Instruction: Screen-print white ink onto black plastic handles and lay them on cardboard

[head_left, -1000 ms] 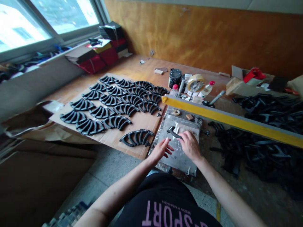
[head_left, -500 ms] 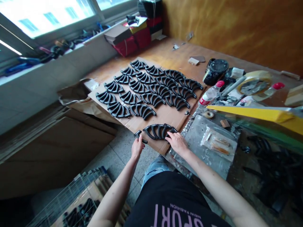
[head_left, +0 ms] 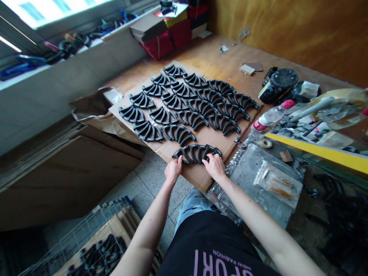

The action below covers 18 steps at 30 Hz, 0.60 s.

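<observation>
Near the front of a cardboard sheet (head_left: 198, 177) lies a short arched row of black curved tubular pieces (head_left: 195, 150), set side by side with their thick ends along the far edge. My left hand (head_left: 173, 169) is closed on the black curved piece at the row's left end, thumb on top. At the right end, my right hand (head_left: 215, 166) has its fingers bent round the last black piece, touching the row. Beyond them, several fan-shaped rows of the same black pieces (head_left: 186, 119) cover the sheet.
To the right stand a plastic bottle with a red cap (head_left: 271, 115), a black can (head_left: 278, 85), a tape roll (head_left: 265, 143) and a yellow-edged board (head_left: 322, 154). Cardboard sheets (head_left: 69, 172) lean at left. A wire basket (head_left: 94, 237) with black pieces sits below.
My left hand has brought its black piece up against the row's left end, closing the gap. My right hand stays at the right end. The view has shifted slightly.
</observation>
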Each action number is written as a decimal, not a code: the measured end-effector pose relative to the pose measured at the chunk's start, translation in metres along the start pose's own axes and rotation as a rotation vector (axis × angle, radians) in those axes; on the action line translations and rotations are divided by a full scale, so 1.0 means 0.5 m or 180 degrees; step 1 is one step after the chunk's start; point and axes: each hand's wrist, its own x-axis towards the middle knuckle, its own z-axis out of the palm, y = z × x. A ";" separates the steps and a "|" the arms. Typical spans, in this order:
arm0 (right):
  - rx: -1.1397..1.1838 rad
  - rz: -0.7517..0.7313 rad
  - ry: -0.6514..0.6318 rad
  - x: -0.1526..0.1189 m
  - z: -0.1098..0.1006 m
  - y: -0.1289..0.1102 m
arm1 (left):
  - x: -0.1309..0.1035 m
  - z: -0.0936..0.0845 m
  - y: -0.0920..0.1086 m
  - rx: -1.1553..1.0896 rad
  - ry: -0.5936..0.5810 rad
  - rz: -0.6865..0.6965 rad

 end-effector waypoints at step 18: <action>0.0453 0.0329 -0.0064 0.006 -0.004 0.025 | -0.078 0.022 0.096 0.0599 0.0934 0.1648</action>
